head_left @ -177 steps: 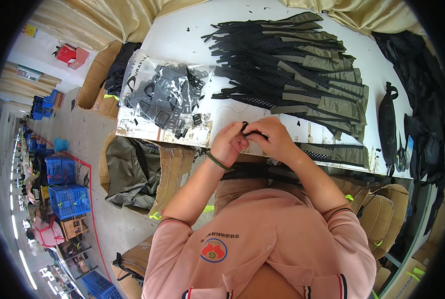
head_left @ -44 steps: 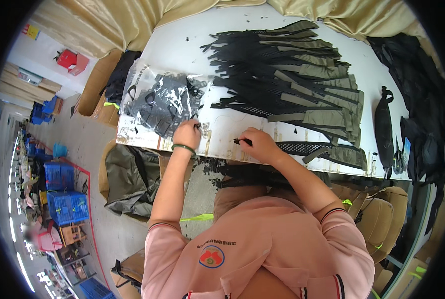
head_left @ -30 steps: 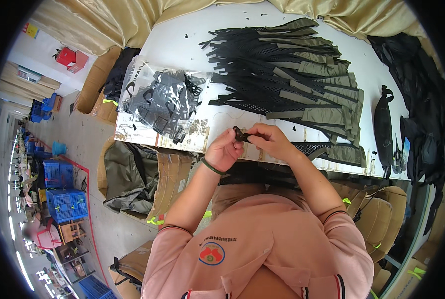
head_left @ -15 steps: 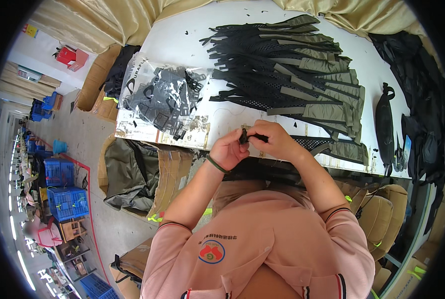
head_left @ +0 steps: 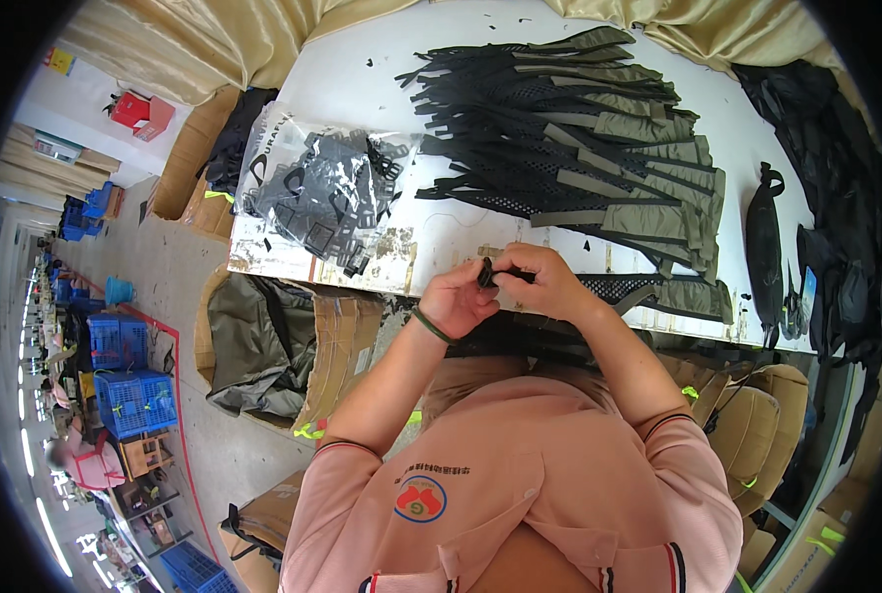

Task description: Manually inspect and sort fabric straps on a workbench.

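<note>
Just over the table's near edge, my left hand (head_left: 458,300) pinches a small black plastic buckle (head_left: 485,273). My right hand (head_left: 549,285) is closed on a black strap (head_left: 516,274) right beside the buckle; whether the strap is threaded through it cannot be made out. The strap seems to belong to a black mesh and olive-grey panel (head_left: 693,298) stretching off to the right along the edge. A clear plastic bag (head_left: 288,198) with many black buckles lies beyond my left hand. Past my right hand is a layered row of similar strapped panels (head_left: 648,188).
On the white table's (head_left: 332,74) right side lie a long black pouch (head_left: 763,252) and dark fabric pieces (head_left: 826,148). Below the near edge, a cardboard box (head_left: 337,341) holds olive-grey fabric. More cardboard boxes (head_left: 757,420) stand at right. Blue crates (head_left: 134,403) and a person (head_left: 95,460) are far left.
Both hands remain together with the buckle and strap, shifting only slightly. The held panel at the right has moved a little, and its near edge sits slightly higher.
</note>
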